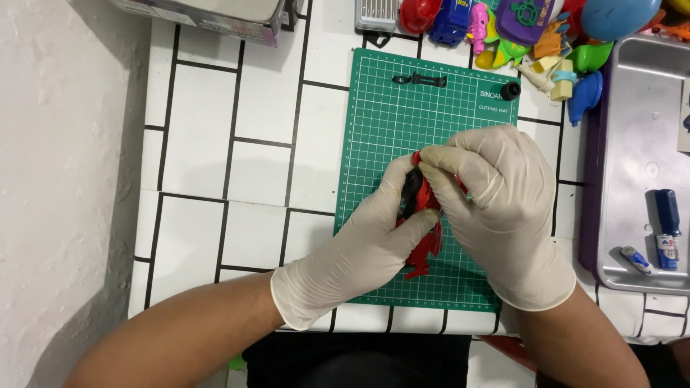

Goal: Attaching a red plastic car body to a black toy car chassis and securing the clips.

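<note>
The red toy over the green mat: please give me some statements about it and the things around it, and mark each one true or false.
1. Both gloved hands, left hand and right hand, grip the red toy. True.
2. The toy is held over a blue mat. False: the cutting mat is green.
3. A small black cap lies at the mat's far right corner. True.
4. The metal tray is to the left of the mat. False: it is on the right.
5. A black strip-shaped part lies near the mat's far edge. True.
</note>
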